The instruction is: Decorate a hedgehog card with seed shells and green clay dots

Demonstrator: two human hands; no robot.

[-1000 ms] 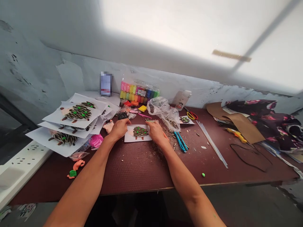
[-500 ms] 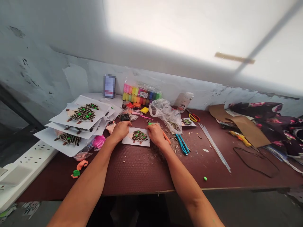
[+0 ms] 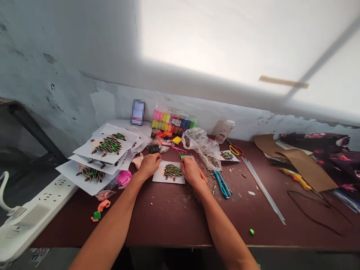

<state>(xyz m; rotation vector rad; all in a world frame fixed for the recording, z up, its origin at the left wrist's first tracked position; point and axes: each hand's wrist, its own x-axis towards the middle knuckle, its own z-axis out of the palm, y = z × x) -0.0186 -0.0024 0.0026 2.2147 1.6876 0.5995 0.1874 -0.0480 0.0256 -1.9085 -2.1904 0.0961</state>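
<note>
A small white paper card lies on the table in front of me. On it is a hedgehog picture with a pale face, striped seeds for spines, green clay dots and brown feet. My left hand is closed at the card's upper left corner, its fingertips partly hidden. At the right edge, my right hand has its fingers curled over the paper. A bit of green clay shows just behind those fingers. Beside the right wrist lies an orange stick-like thing, partly covered.
Similar hedgehog cards are stacked at left, beside a white power strip. Coloured clay packs and a phone stand behind. Rightward are a seed bag, blue cutter, scissors, glue sticks and glue gun.
The whole view has shifted, so the table's contents appear lower and slightly to the right. Both hands stay at the card's edges, with little visible movement of their own.
</note>
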